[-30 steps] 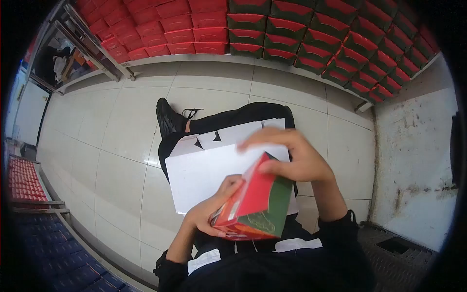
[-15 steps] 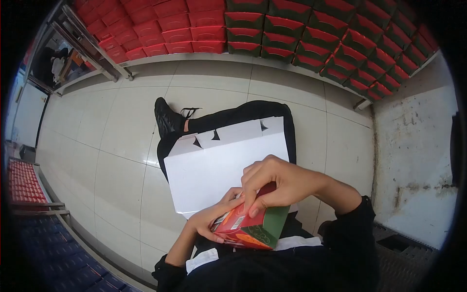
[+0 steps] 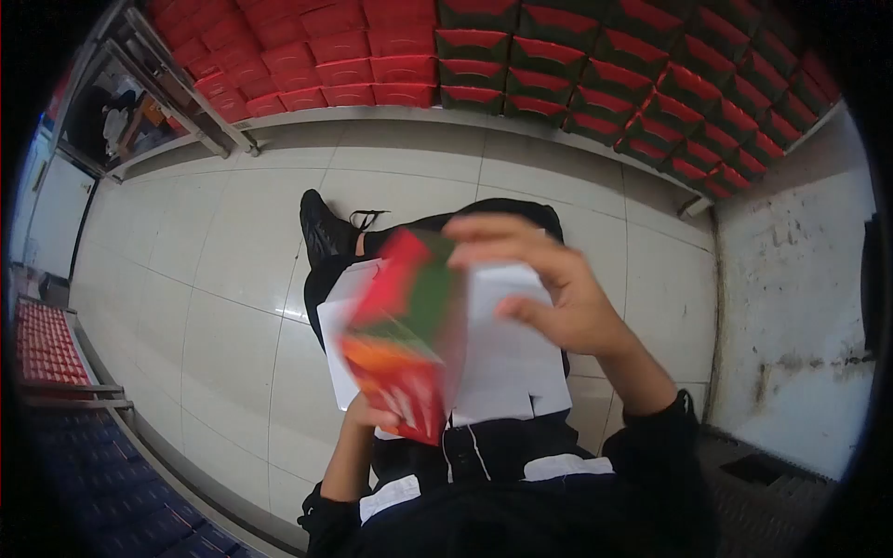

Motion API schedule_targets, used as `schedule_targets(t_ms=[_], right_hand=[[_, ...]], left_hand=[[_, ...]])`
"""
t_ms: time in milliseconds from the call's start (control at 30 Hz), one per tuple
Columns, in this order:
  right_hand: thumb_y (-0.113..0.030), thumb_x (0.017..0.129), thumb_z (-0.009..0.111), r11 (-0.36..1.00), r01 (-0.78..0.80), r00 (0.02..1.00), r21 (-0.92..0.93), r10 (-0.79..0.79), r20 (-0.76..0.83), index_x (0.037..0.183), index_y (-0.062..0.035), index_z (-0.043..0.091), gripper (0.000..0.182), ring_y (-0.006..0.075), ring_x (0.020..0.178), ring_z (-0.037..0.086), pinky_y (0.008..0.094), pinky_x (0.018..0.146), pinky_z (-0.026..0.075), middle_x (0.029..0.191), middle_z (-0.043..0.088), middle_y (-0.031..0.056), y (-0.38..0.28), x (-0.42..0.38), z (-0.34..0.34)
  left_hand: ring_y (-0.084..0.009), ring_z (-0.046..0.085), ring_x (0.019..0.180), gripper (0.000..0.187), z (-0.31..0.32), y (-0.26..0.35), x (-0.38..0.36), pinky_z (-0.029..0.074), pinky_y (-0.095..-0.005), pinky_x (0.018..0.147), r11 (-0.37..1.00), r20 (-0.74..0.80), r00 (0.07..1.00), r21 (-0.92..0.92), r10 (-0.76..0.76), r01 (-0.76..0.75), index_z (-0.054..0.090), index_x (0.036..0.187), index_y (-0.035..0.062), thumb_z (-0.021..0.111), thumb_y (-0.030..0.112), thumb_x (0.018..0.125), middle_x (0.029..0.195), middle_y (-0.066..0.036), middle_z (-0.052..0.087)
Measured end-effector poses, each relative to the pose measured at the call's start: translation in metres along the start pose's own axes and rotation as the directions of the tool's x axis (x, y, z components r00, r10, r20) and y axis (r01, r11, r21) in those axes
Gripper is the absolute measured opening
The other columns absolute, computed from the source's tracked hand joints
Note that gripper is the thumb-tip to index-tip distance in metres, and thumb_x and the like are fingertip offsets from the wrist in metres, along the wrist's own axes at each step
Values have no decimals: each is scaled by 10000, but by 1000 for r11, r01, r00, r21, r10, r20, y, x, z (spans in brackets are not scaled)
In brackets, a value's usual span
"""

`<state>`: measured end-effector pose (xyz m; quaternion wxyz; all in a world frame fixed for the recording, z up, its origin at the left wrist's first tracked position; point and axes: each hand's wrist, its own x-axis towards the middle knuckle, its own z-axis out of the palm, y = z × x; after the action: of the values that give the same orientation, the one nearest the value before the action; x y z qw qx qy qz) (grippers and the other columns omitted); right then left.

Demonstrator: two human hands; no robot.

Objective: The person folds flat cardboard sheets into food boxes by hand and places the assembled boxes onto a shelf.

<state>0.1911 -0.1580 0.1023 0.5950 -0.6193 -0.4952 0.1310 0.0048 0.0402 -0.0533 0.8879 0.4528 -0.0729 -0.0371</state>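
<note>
A red and green carton [image 3: 400,321], smeared by motion, is held up over my lap. My left hand [image 3: 372,416] grips it from below at its lower left, with most of the fingers hidden behind the box. To the right of the carton, my right hand [image 3: 544,284] is off it, fingers stretched out and thumb apart. Beneath both lies a white cardboard sheet [image 3: 512,344] across my legs, partly covered by the carton and my right hand.
Stacked red boxes [image 3: 344,70] and green-and-red boxes [image 3: 614,84] fill a shelf ahead. Dark blue boxes [image 3: 112,484] line the lower left. A stained white panel [image 3: 791,298] stands at right. My shoe [image 3: 326,232] rests on the tiled floor [image 3: 223,298].
The carton has been raised and tipped away from my body, toward the left over the sheet. My right hand has let go of its top and opened; my left hand still holds it.
</note>
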Motion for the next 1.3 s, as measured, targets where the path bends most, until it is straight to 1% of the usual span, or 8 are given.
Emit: schedule_targets(t_ms=[100, 167, 300, 333, 400, 700, 1067, 1300], right_hand=[[-93, 771, 654, 996, -59, 908, -73, 23, -419, 1063, -66, 608, 297, 204, 1037, 528, 308, 830, 412, 1127, 561, 110, 14, -16, 14], [-116, 770, 675, 997, 37, 921, -73, -62, -384, 1049, -57, 606, 294, 191, 945, 557, 290, 742, 438, 1063, 580, 104, 26, -27, 42], [-104, 767, 711, 995, -20, 902, -101, -25, -431, 1052, 23, 568, 344, 192, 936, 575, 288, 741, 499, 1054, 555, 139, 13, -23, 82], [-104, 767, 711, 994, -18, 900, -105, -29, -435, 1052, 23, 568, 344, 192, 936, 575, 288, 741, 499, 1054, 555, 139, 12, -23, 90], [10, 755, 691, 948, -14, 796, 317, 202, -570, 1058, 31, 572, 326, 182, 953, 577, 291, 788, 518, 1059, 553, 131, 12, -21, 102], [-16, 822, 631, 817, -188, 815, 545, 439, -377, 889, 29, 609, 84, 105, 788, 570, 225, 676, 485, 830, 610, 65, 13, -15, 93], [-54, 839, 621, 840, -325, 871, 433, 445, -208, 817, 16, 602, 75, 76, 690, 577, 209, 594, 490, 767, 627, 48, 31, -15, 68], [-36, 832, 625, 777, -392, 816, 493, 541, -203, 818, 14, 577, 70, 93, 711, 602, 216, 636, 503, 761, 626, 60, 20, -11, 86]], left_hand=[[-240, 480, 1146, 818, 47, 17, 35, 436, -383, 922, 928, -332, 902, -155, 275, -340, 265, 1340, 31, 651, 433, 742, 1273, -130, 438], [-257, 507, 1088, 623, 72, 30, 68, 468, -406, 885, 832, -748, 522, 71, 409, -550, 322, 1295, 41, 471, 453, 852, 1192, -136, 485], [-238, 510, 1065, 716, 97, 23, 89, 441, -362, 881, 884, -812, 387, 307, 437, -353, 326, 1255, 53, 366, 621, 820, 1183, -118, 474], [-236, 512, 1061, 745, 98, 18, 87, 441, -358, 875, 874, -757, 471, 273, 453, -401, 323, 1258, 48, 350, 643, 811, 1185, -120, 475], [-190, 513, 980, 712, 104, 18, 89, 446, -302, 813, 801, -630, 545, 224, 553, -555, 370, 1206, 25, 417, 610, 803, 1092, -109, 488], [-220, 516, 1009, 713, 65, 0, 68, 444, -329, 840, 834, -501, 673, 416, 544, -364, 385, 1209, 25, 441, 585, 771, 1108, -117, 493], [-250, 514, 1060, 690, 58, -10, 65, 441, -374, 874, 822, -531, 653, 500, 540, -272, 396, 1219, 28, 450, 541, 761, 1150, -127, 495], [-254, 524, 1058, 740, 52, -3, 69, 453, -397, 865, 779, -600, 508, 555, 618, -293, 396, 1223, 21, 398, 598, 759, 1141, -131, 511]])
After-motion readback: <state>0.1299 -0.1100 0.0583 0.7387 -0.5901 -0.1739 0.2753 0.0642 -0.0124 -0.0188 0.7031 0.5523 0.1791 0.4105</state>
